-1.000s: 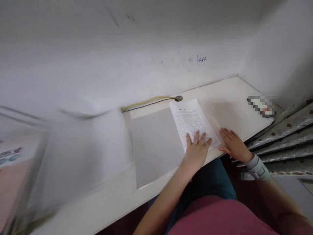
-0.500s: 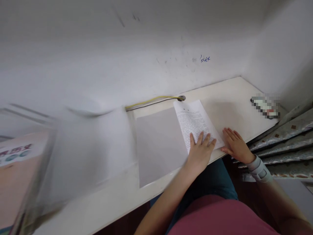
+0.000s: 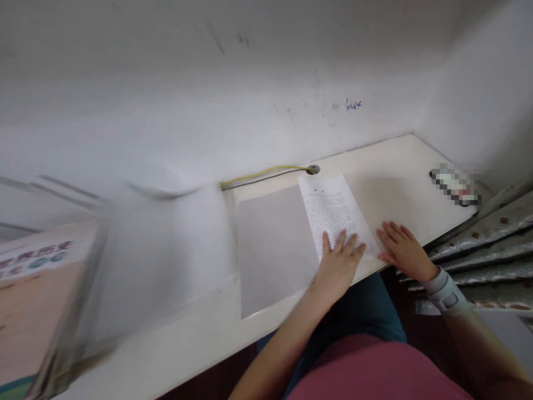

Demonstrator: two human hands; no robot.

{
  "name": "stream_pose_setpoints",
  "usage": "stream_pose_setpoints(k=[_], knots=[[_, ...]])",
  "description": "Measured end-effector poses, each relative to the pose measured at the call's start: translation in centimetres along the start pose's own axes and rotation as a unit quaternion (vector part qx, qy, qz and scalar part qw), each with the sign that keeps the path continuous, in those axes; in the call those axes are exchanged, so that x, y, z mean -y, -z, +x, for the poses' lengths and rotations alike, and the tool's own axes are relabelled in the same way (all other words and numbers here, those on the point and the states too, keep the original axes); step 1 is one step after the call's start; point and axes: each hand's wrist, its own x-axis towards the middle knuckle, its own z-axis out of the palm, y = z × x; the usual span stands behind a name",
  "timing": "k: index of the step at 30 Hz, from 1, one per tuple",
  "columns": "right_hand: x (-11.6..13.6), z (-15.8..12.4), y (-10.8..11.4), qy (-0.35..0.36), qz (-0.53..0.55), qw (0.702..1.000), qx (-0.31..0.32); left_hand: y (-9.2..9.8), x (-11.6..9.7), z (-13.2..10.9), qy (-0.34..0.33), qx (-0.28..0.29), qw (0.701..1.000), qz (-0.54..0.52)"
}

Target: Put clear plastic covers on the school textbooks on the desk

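A printed sheet of paper (image 3: 331,206) lies on the white desk (image 3: 387,166). My left hand (image 3: 339,262) rests flat on the sheet's near end, fingers spread. Just to the right of the sheet, my right hand (image 3: 403,250) lies flat on the desk by its front edge, fingers stretched out; a grey band is on that wrist. A plain grey-white sheet (image 3: 272,247) lies to the left of the printed one, touching it.
A yellow cable (image 3: 264,172) runs along the wall to a hole in the desk (image 3: 313,169). A blurred small object (image 3: 456,186) sits at the far right corner. A large blurred clear container (image 3: 145,261) and a book (image 3: 29,289) stand at the left. Patterned fabric (image 3: 478,244) lies at the right.
The view has shifted slightly; everything has slid a little right and down in the picture. Both hands stay flat in the same places on the sheet and desk.
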Motion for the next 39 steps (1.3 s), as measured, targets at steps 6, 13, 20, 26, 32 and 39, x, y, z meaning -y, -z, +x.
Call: stream_pose_setpoints(k=[6, 13, 20, 26, 32, 39], knots=[[0.0, 0.0, -0.1, -0.016, 0.034, 0.999, -0.005, 0.3, -0.2, 0.2, 0.005, 0.005, 1.0, -0.006], [-0.4, -0.2, -0.2, -0.025, 0.096, 0.995, -0.018, 0.4, -1.3, 1.4, 0.013, 0.004, 1.0, -0.021], [0.0, -0.1, -0.2, -0.034, 0.057, 0.998, -0.006, 0.8, -1.7, 1.0, 0.011, 0.006, 0.999, -0.034], [0.1, 0.0, 0.4, -0.022, 0.048, 0.999, 0.011, 1.3, -1.4, 0.7, -0.021, 0.035, 0.998, -0.043], [0.0, -0.1, 0.2, -0.028, 0.067, 0.997, 0.0, 1.8, -2.1, 1.9, -0.005, 0.047, 0.998, -0.043], [-0.4, -0.2, -0.1, -0.035, 0.133, 0.99, -0.006, 0.8, -2.8, 3.3, -0.024, 0.053, 0.998, -0.039]])
